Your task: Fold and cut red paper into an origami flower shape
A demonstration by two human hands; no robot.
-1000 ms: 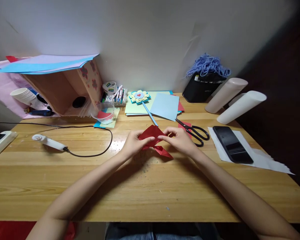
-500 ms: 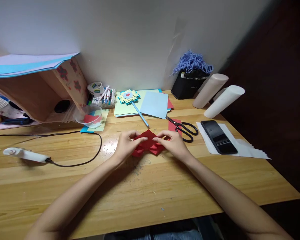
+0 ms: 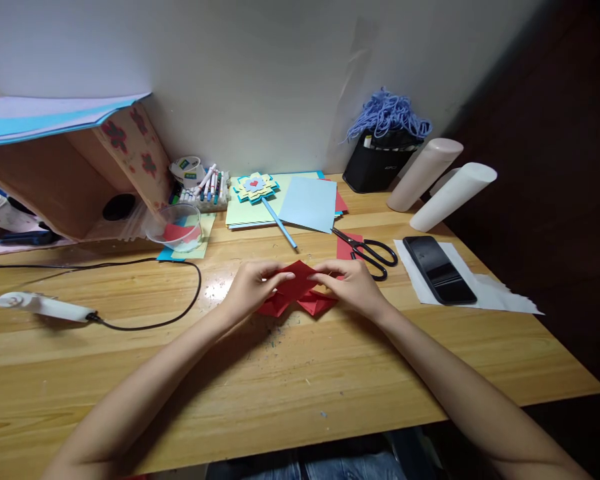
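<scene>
A piece of folded red paper (image 3: 299, 281) is held between my two hands above the middle of the table. My left hand (image 3: 253, 285) pinches its left side, thumb on top. On the right side my right hand (image 3: 353, 283) grips it the same way, thumb on the face. Below the diamond-shaped front, two red folded flaps (image 3: 316, 303) stick out toward me. My fingers hide the paper's outer edges. Scissors (image 3: 364, 252) with black handles lie just beyond my right hand, partly over a red paper sheet (image 3: 347, 247).
Behind my hands, a paper flower (image 3: 255, 187) with a blue stem lies on stacked coloured paper (image 3: 240, 217). A phone (image 3: 439, 270) rests on white paper at right. A corded white glue gun (image 3: 45, 307) and cardboard box (image 3: 85, 180) are left. Two pale cylinders (image 3: 453, 197) stand back right.
The red flaps under the front have spread and show more toward me. Both hands still grip the paper in nearly the same place. The camera view has shifted slightly.
</scene>
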